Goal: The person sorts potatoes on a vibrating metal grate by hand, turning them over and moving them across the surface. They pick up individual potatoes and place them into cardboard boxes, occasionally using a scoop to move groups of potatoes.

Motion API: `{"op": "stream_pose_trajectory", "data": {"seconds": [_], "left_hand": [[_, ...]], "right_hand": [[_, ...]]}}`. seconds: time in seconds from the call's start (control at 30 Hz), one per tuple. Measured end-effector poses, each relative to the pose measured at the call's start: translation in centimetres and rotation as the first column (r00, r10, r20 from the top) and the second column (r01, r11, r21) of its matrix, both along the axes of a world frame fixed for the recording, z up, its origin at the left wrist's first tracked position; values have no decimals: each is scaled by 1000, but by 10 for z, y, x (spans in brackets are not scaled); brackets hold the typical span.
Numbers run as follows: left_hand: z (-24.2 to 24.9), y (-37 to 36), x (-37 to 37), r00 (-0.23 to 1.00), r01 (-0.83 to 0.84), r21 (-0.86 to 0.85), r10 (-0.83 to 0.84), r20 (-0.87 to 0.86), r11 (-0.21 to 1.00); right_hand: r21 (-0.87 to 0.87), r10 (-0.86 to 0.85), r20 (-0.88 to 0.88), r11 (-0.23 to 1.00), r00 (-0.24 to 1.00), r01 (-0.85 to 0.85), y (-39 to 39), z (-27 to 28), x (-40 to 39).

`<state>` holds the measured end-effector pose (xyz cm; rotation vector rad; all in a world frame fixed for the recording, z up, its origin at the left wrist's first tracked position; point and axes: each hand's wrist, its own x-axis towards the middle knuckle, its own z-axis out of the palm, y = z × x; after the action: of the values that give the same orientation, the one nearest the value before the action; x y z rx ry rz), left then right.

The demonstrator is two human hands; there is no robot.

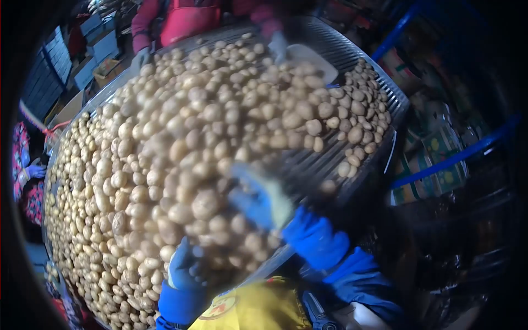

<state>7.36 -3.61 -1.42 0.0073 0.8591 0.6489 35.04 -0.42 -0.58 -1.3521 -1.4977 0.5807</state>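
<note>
A large heap of potatoes (pixel 121 181) covers most of a ribbed metal table (pixel 308 170). My left hand (pixel 188 265), in a blue glove, rests at the near edge of the heap, with its fingers bent against the potatoes; whether it grips one is hidden. Further right and forward, my right hand (pixel 261 198), in a blue and pale glove, is over the potatoes beside the bare slats. Motion smears its fingers, so I cannot make out whether it holds anything. Both my sleeves are blue, above a yellow apron (pixel 253 308).
Across the table a person in a red apron (pixel 190 22) has gloved hands at the heap, one beside a pale scoop (pixel 312 61). Another person's gloved hand (pixel 36 169) shows at the left edge. Blue rails (pixel 456 158) and boxes stand to the right.
</note>
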Motion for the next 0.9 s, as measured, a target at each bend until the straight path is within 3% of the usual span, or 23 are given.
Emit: {"op": "stream_pose_trajectory", "data": {"seconds": [0.07,0.13,0.17,0.2,0.27,0.37,0.4,0.43,0.47,0.5,0.53,0.57,0.6,0.63,0.67,0.7,0.73,0.8,0.87,0.9], "left_hand": [[-6,-2,-9,1000,14,52,-12,-26,999],[-22,-1,-23,998,53,187,-46,-44,981],[-14,-1,-22,993,51,165,-32,-112,985],[-14,-2,-24,993,46,152,-29,-115,987],[-17,-2,-23,993,38,133,-23,-112,990],[-22,-3,-20,995,90,171,-80,-63,981],[-22,-1,-19,993,110,178,-102,-54,978],[-13,-3,-13,994,46,139,-32,-103,989],[-14,-2,-13,996,50,147,-38,-86,988],[-16,-1,-15,997,51,157,-40,-70,986],[-18,-2,-18,997,51,165,-42,-57,985],[-20,-3,-21,996,56,174,-44,-72,983],[-22,-4,-25,995,58,184,-43,-86,981],[-24,-4,-27,994,60,194,-42,-100,979],[-26,-6,-29,995,39,176,-22,-98,984],[-27,-7,-31,995,19,158,-4,-95,987],[-27,-6,-33,996,2,142,11,-90,990],[-27,-6,-29,997,11,182,3,-75,983],[-28,-4,-24,999,5,227,7,-53,974],[-35,-3,-25,999,-3,175,10,-36,985]], "right_hand": [[-20,-232,192,971,954,240,-5,0,63],[-43,-479,491,821,728,569,-18,-1,147],[-69,-522,611,713,595,697,-28,-1,189],[-23,-546,643,688,538,725,-40,-24,244],[-157,-390,822,545,414,824,-57,-24,298],[-45,-234,946,590,224,806,-70,-48,282],[-118,-183,945,576,269,809,-67,-40,252],[-249,-231,844,632,485,734,-68,-31,225],[-97,-354,800,720,484,687,-76,-54,204],[-217,-267,750,764,605,607,-74,-46,191],[-143,-326,626,845,709,515,-74,-49,186],[-314,-450,311,783,837,537,-72,-45,188],[-485,-565,-29,729,825,482,-68,-33,189],[-234,-640,129,723,757,651,-62,-41,209],[-168,-678,146,701,721,693,-56,-50,241],[-142,-723,201,646,661,750,-41,-11,230],[-156,-697,261,652,668,742,-32,-25,259],[-118,-566,653,581,504,805,-13,-48,288],[-251,-429,737,544,522,801,18,-7,247],[-239,-447,603,690,661,684,24,-46,266]]}}
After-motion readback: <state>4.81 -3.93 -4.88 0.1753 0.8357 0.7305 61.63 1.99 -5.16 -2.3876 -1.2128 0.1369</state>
